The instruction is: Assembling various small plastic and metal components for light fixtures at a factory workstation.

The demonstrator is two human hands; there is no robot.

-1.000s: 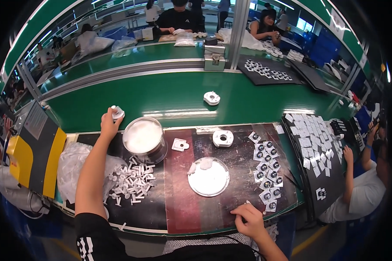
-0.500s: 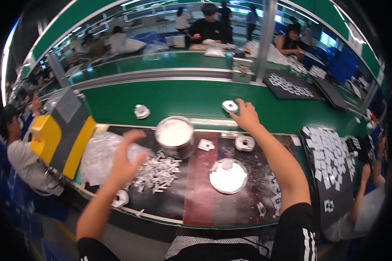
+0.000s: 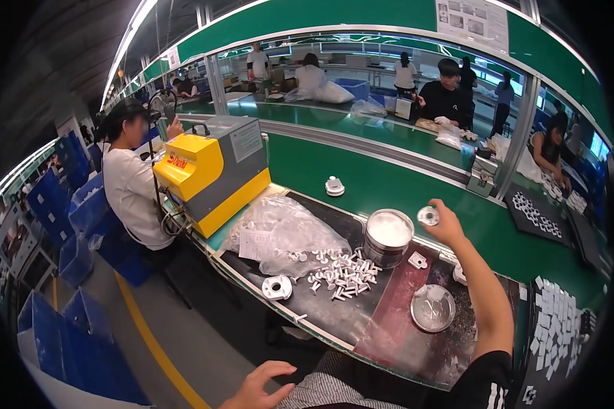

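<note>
Bottom centre: bare left hand [image 3: 265,388], thumb and fingers spread, empty. Right of centre: round white plastic part with central hole [image 3: 428,216], edge gripped by right hand [image 3: 446,225] against glossy green worktop [image 3: 368,187] (lifted? can't tell from here). Probably pick-up; next move needs secure grip.

Red lettering [image 3: 178,161] marks the yellow-and-grey machine [image 3: 215,176], whose grey side bears a label [image 3: 246,140], its print, like that on the overhead sheet [image 3: 472,24] and paper slip [image 3: 255,244], too small to read.

Pegs [image 3: 346,275] between bag [image 3: 290,232] (left) and dish [image 3: 432,317]
</note>
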